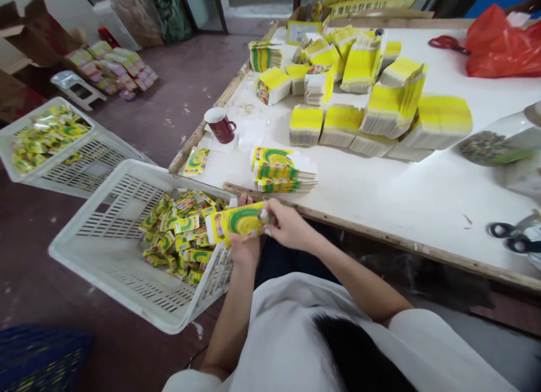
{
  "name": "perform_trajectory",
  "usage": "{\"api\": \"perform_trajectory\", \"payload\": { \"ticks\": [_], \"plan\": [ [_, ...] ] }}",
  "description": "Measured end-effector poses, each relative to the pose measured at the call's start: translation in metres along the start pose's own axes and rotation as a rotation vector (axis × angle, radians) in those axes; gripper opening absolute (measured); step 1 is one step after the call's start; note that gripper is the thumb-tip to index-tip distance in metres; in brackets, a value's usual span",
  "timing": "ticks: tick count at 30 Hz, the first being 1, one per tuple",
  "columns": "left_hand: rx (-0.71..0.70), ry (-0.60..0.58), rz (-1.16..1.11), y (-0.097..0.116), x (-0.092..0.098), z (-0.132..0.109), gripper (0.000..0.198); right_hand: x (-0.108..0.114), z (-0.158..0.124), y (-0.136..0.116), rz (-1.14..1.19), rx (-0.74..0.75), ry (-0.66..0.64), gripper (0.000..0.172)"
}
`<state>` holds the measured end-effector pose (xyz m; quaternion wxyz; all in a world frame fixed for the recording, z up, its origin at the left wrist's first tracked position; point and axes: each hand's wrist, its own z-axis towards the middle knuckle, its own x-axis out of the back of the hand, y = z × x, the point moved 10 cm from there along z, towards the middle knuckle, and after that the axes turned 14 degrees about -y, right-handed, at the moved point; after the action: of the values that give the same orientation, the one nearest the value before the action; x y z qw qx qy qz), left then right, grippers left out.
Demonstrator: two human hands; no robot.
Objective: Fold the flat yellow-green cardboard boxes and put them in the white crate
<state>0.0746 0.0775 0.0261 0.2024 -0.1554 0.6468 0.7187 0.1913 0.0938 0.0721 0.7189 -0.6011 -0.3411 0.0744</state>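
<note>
A yellow and green printed carton [239,222] is held between my two hands, over the table's front edge and beside the crate. My left hand [245,246] grips it from below and behind, with fingertips showing above its far edge. At the carton's right end, my right hand [284,224] is closed, its fingers pinching that end; a small whitish bit shows at the fingertips. On the table just beyond lies a stack of flat cartons [276,171]. To the left, a white plastic crate [101,243] holds a heap of small yellow cartons [181,231].
A maroon mug [220,126] stands near the table's left edge. Bundled yellow cartons [359,59] cover the back. To the right are a clear jar [494,144], black-handled scissors [515,237] and a red plastic bag [502,43]. A second crate [93,161] stands behind the first.
</note>
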Motion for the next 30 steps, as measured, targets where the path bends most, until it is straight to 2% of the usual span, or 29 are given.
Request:
{"api": "perform_trajectory", "payload": {
  "ticks": [3,5,7,11,15,17,20,23,26,28,30],
  "plan": [
    [-0.119,0.09,0.02,0.023,-0.002,0.002,0.068,-0.038,-0.013,0.0,0.229,0.009,-0.039,0.026],
    [-0.135,0.165,0.073,0.027,0.004,0.003,0.069,-0.046,-0.016,0.003,0.3,-0.003,-0.017,0.035],
    [-0.088,0.194,0.139,0.021,0.01,0.004,0.07,-0.048,-0.017,0.008,0.304,-0.033,-0.011,0.042],
    [-0.016,0.16,0.281,0.002,0.016,-0.001,0.067,-0.023,-0.019,0.017,0.229,-0.046,0.075,0.027],
    [0.042,0.157,0.308,-0.012,0.022,-0.012,0.047,0.009,-0.025,0.019,0.134,-0.01,0.162,0.008],
    [0.069,0.141,0.301,-0.01,0.026,-0.014,0.043,0.02,-0.029,0.014,0.077,0.042,0.17,0.01],
    [0.105,0.024,0.294,0.005,0.032,-0.007,0.059,0.031,-0.034,-0.003,-0.137,0.151,0.127,0.023],
    [0.208,-0.206,0.361,0.02,0.028,0.0,0.088,0.026,-0.037,-0.019,-0.376,0.237,-0.011,0.03],
    [0.395,-0.442,0.533,0.009,0.008,-0.008,0.092,0.015,-0.04,-0.032,-0.485,0.33,-0.086,0.033],
    [0.454,-0.514,0.619,-0.006,-0.01,-0.016,0.083,0.015,-0.043,-0.036,-0.473,0.357,-0.003,0.03],
    [0.424,-0.43,0.644,-0.016,-0.021,-0.019,0.065,0.018,-0.048,-0.033,-0.41,0.326,0.171,0.027]
  ]
}}
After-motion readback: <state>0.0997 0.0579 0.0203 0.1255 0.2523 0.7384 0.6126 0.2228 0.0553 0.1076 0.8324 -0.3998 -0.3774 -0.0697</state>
